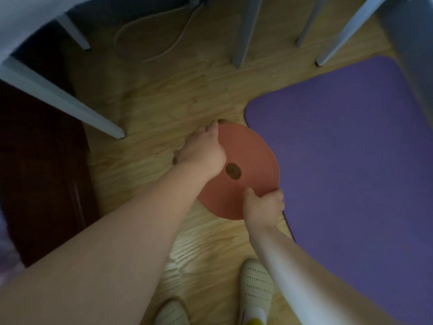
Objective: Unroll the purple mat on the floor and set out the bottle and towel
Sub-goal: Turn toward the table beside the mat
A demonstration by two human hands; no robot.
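The purple mat (346, 151) lies flat and unrolled on the wooden floor at the right. Just left of its edge is a stack of orange disc cones (248, 156) with a hole in the middle. My left hand (203, 152) grips the stack's far left rim. My right hand (263, 206) pinches the near right rim, thumb on top. No bottle or towel is in view.
White chair and table legs (63, 102) (243, 34) stand on the floor at the left and the back. A cable (150, 43) loops on the floor at the back. My two shoes (255, 289) are at the bottom edge.
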